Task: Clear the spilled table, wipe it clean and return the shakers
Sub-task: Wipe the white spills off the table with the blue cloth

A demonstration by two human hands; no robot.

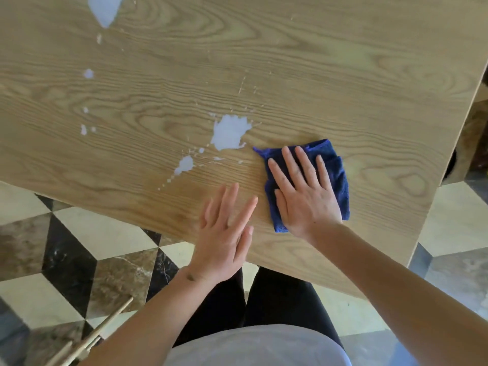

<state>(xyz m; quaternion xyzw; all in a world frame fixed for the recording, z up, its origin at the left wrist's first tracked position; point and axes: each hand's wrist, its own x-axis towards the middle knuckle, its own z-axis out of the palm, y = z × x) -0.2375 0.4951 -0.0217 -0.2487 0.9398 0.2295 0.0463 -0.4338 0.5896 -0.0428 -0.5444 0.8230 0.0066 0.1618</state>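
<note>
My right hand (303, 191) lies flat, fingers spread, pressing a folded blue cloth (335, 178) onto the wooden table (343, 75). Just left of the cloth is a white puddle of spilled liquid (229, 132), with a smaller blot (184, 163) and fine splashes below it. More white drops (84, 129) dot the left side, and a larger white pool (104, 9) runs off the top edge. My left hand (224, 228) rests open and flat near the table's front edge, holding nothing. No shakers are in view.
The table's front edge runs diagonally from the left down to the lower right; its right edge (459, 133) slants at the far right. Below is a tiled floor (79, 247) in black, cream and brown. Wooden sticks (105, 328) show at bottom left.
</note>
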